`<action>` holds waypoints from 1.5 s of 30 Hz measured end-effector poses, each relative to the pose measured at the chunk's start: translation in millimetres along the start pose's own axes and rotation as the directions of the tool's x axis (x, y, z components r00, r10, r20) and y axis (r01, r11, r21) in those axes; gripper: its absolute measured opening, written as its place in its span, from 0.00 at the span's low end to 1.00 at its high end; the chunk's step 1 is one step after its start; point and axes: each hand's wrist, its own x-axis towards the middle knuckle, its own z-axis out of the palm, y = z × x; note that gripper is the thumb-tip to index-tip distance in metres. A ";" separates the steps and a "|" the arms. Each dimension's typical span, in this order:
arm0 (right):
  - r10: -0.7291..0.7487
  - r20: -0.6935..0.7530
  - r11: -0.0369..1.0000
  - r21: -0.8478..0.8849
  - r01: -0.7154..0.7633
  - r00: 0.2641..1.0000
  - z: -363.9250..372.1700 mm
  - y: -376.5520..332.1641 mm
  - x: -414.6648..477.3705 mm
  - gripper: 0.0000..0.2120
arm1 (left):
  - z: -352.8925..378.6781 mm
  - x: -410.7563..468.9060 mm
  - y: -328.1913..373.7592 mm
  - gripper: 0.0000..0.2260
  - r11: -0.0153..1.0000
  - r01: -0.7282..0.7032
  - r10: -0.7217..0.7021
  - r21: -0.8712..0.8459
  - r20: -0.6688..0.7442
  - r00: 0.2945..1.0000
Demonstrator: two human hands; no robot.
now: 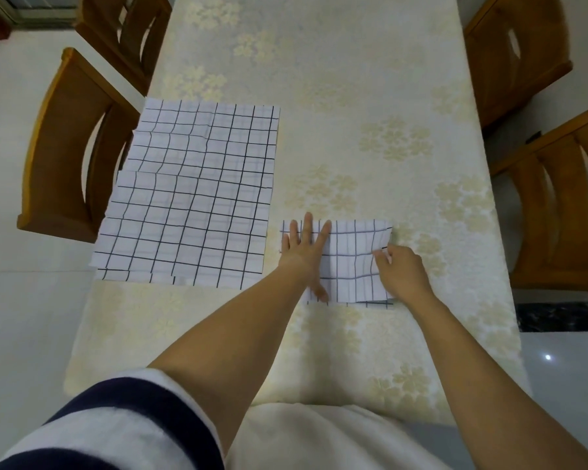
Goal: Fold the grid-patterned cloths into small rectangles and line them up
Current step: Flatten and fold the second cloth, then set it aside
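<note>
Now we press our left hand (302,249), fingers spread, flat on the folded cloth (350,262), which lies right of the pile of cloths (190,195) on the table (353,96), long axis running left to right, while our right hand (401,269) pinches its right edge.

Matt creased grid cloths (190,195), glossy wooden chairs (68,147), embossed tablecloth (353,96)

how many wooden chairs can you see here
4. Two on the left: the far left chair and the near left chair. Two on the right: the far right chair and the near right chair. Others may sit out of frame.
</note>
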 end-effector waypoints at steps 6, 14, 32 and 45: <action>-0.163 -0.003 0.987 -0.008 0.163 0.987 -7.0 -23.3 -13.6 0.16 | -5.4 -0.2 9.2 0.74 0.998 0.056 -0.057 0.018 0.060 0.997; -0.119 -0.129 0.993 -0.033 0.116 0.985 -2.5 -15.2 -3.9 0.21 | -4.5 -1.3 9.4 0.74 0.998 0.060 -0.061 0.021 0.057 0.997; 0.240 -0.015 0.939 0.256 -0.228 0.971 -4.7 -1.3 52.1 0.19 | -3.3 -1.8 6.5 0.73 0.999 0.033 -0.034 0.017 0.055 0.998; 0.185 0.270 0.920 0.291 -0.264 0.945 -9.2 8.8 37.1 0.21 | -1.3 -0.5 4.3 0.73 1.000 0.016 -0.017 0.010 0.046 0.999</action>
